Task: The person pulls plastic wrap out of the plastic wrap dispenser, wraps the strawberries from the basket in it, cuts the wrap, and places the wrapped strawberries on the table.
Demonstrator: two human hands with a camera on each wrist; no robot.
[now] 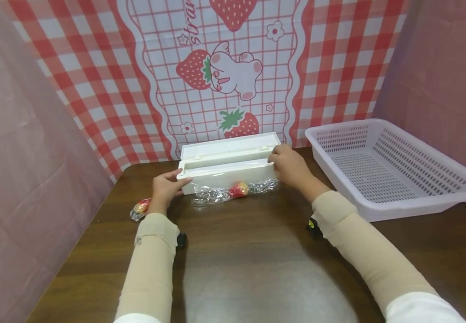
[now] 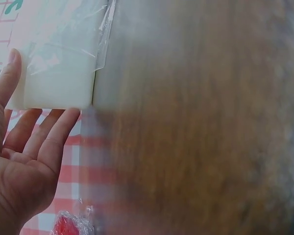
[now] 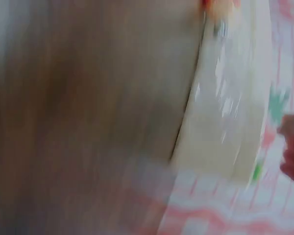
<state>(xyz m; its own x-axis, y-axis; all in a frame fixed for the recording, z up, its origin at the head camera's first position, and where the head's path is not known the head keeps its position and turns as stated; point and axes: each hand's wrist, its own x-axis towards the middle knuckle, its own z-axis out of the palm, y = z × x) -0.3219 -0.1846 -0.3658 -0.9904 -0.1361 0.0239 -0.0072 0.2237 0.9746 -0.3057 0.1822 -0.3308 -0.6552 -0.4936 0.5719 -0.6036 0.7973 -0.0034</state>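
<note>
A long white box (image 1: 233, 174) stands on the table with its lid (image 1: 230, 144) tilted back at the rear. At its left end is my left hand (image 1: 164, 188), thumb along the front rim. In the left wrist view, that hand's extended fingers (image 2: 59, 127) touch the box's end. My right hand (image 1: 291, 167) is at the right end, fingers curled by the rim; whether they pinch anything I cannot tell. Along the box's front lies clear crinkled wrapping (image 1: 213, 194) with a red-and-yellow round piece (image 1: 239, 189) in it. Another wrapped red-and-yellow piece (image 1: 141, 208) lies beside my left wrist.
A white perforated plastic basket (image 1: 378, 179) stands to the right of the box. Behind the table (image 1: 237, 255) hangs a red checked cloth (image 1: 338, 67) with strawberries and a cartoon animal. Pink cloth (image 1: 23, 148) hangs at both sides.
</note>
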